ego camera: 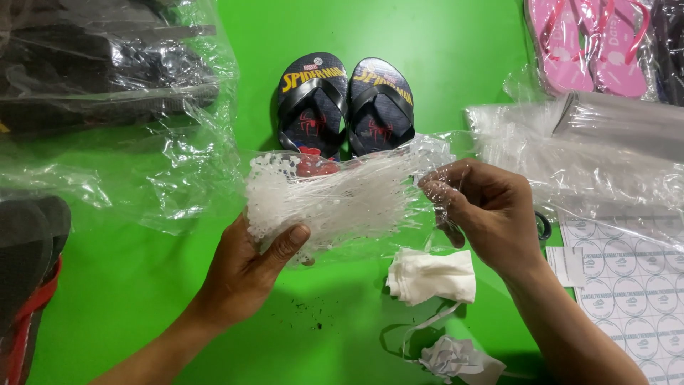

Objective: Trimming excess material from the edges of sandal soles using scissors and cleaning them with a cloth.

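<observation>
bundle of thin white plastic ties [335,196] in a clear bag, held level above the green table [142,285], just in front of the pair of dark sandals [345,107]. left hand [246,267] under the bundle's left end, palm turned up, thumb pressed across the front, fingers curled behind: closed firmly on the bundle. forearm coming in from the lower left, wrist bent slightly back. right hand [484,210] at the bundle's right end, knuckles up, fingertips [438,189] pinched together on the loose ends of the ties and the film around them: a narrow pinch, holding the bundle's tip. right forearm coming in from the lower right, wrist angled down toward the middle.

directly below the right hand, on the table, a small stack of folded white cloth [433,276]. nearer the lower edge, a crumpled grey-white scrap [456,356] with a thin strip curling from it. to the right, partly under the right wrist, sheets of round labels [627,285], and over them a heap of clear plastic bags [584,150]. pink sandals [588,43] in the far right corner, wrapped in clear film. on the left, more crumpled clear film [164,178] spread over the table, with dark bagged footwear [92,64] in the far left corner. at the left edge, a dark sandal with a red strap [28,271], only partly in view.
</observation>
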